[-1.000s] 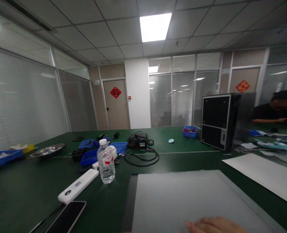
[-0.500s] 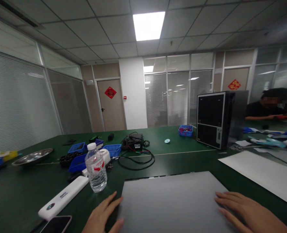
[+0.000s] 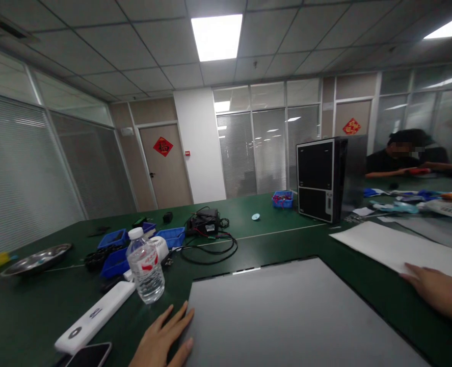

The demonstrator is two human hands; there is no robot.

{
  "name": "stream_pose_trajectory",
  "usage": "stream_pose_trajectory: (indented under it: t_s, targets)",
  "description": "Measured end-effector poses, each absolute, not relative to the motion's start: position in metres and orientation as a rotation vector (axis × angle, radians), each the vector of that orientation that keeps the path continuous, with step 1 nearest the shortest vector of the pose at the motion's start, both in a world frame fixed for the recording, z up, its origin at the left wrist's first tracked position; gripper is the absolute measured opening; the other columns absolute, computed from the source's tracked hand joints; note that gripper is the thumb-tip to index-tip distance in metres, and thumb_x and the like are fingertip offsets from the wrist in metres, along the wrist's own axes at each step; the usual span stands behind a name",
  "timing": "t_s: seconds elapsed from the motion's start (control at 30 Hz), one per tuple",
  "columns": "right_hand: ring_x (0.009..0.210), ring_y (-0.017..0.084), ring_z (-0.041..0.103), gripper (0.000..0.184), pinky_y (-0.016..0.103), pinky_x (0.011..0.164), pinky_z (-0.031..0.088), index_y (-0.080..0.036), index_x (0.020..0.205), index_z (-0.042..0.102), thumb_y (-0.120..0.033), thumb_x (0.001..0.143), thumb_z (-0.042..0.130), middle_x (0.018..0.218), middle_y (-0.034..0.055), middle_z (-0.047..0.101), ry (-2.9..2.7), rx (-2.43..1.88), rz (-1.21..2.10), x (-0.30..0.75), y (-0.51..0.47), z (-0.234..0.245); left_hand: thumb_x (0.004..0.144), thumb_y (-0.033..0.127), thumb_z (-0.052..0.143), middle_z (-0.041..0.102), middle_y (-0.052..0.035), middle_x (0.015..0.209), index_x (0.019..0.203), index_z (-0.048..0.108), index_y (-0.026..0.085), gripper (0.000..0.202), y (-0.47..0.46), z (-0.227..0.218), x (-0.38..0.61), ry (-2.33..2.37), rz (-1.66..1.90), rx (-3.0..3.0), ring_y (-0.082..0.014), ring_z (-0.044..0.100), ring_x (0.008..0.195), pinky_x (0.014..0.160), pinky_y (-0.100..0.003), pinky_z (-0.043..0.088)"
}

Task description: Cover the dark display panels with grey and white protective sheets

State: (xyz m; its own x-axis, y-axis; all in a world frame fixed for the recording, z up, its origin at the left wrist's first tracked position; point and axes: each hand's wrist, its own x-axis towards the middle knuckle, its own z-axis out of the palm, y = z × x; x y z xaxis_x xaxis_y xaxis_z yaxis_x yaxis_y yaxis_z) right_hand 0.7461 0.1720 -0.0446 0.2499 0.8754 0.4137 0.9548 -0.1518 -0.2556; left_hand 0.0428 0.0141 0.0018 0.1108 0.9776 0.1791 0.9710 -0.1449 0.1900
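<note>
Two empty hands are lying spread: left hand (image 3: 164, 339) is steadying the grey panel (image 3: 287, 316), right hand (image 3: 437, 293) is touching the white sheet (image 3: 386, 247); lifting either probably needs a pinch.

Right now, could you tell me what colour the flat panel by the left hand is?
The flat panel is plain grey; head view shows it.

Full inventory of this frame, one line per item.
table: 1, green, under everything
panel: 1, grey, front centre
sheet: 1, white, right of panel
water bottle: 1, clear with red label, left of panel
bar device: 1, white, front left
phone: 1, black, bottom left
bins: several, blue, behind bottle
cable coil: 1, black, mid table
steel tray: 1, silver, far left
computer case: 1, black, back right
co-worker: 1, dark top, far right
left hand: 1, grip open, at panel's left edge
right hand: 1, grip open, at sheet's near edge
</note>
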Motion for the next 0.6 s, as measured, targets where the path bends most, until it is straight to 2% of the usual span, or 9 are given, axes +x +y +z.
stream_pose_trajectory:
  t_s: [0.1,0.17,0.23,0.3,0.4,0.47,0.6]
  targets:
    - [0.089,0.034,0.073,0.046,0.048,0.078,0.049,-0.011,0.113,0.072,-0.034,0.093,0.037,0.11,0.0272,0.072,-1.838,-2.134,-0.075,0.704,0.15,-0.02,0.096,0.046,0.048,0.045,0.0033,0.154,0.144,0.05,0.038,0.048,0.01,0.005,0.045,2.035,0.361,2.334,-0.0338,0.041,0.144,0.113,-0.058,0.039]
    - [0.083,0.034,0.073,0.047,0.047,0.073,0.05,-0.011,0.114,0.071,-0.03,0.094,0.033,0.101,0.0264,0.074,-1.951,-2.082,-0.158,0.666,0.135,-0.003,0.097,0.046,0.046,0.043,0.0034,0.155,0.145,0.048,0.038,0.049,0.008,0.007,0.046,2.036,0.336,2.335,-0.0335,0.04,0.145,0.114,-0.058,0.038]
    - [0.084,0.035,0.073,0.049,0.047,0.073,0.052,-0.011,0.12,0.069,-0.032,0.096,0.031,0.1,0.0243,0.075,-2.06,-1.978,-0.216,0.633,0.123,0.007,0.098,0.047,0.045,0.042,0.003,0.155,0.146,0.047,0.038,0.049,0.006,0.008,0.046,2.036,0.33,2.336,-0.0333,0.04,0.145,0.114,-0.058,0.038]
    - [0.092,0.035,0.073,0.049,0.049,0.08,0.055,-0.015,0.125,0.068,-0.038,0.098,0.034,0.109,0.0198,0.075,-2.177,-1.837,-0.19,0.604,0.112,0.011,0.097,0.048,0.047,0.043,0.0025,0.155,0.146,0.047,0.038,0.05,0.006,0.007,0.045,2.039,0.352,2.344,-0.033,0.041,0.144,0.114,-0.057,0.039]
    - [0.108,0.031,0.07,0.043,0.048,0.095,0.056,-0.028,0.127,0.068,-0.043,0.098,0.042,0.123,0.0077,0.072,-2.342,-1.587,-0.056,0.564,0.092,0.015,0.096,0.046,0.051,0.046,0.0027,0.154,0.144,0.049,0.039,0.049,0.007,0.003,0.042,2.051,0.408,2.371,-0.0321,0.044,0.142,0.114,-0.055,0.041]
    - [0.109,0.027,0.07,0.038,0.044,0.096,0.057,-0.034,0.125,0.07,-0.044,0.098,0.045,0.123,0.0021,0.072,-2.434,-1.392,-0.016,0.537,0.074,0.023,0.095,0.045,0.053,0.048,0.0032,0.152,0.144,0.05,0.039,0.049,0.009,0.0,0.04,2.051,0.435,2.391,-0.0317,0.046,0.141,0.113,-0.053,0.042]
    - [0.11,0.025,0.07,0.036,0.038,0.093,0.06,-0.037,0.125,0.069,-0.046,0.095,0.052,0.124,-0.0016,0.071,-2.676,-0.979,0.0,0.498,0.042,0.038,0.095,0.044,0.054,0.049,0.0042,0.15,0.143,0.051,0.039,0.048,0.011,-0.003,0.037,2.024,0.465,2.428,-0.0323,0.048,0.139,0.113,-0.051,0.043]
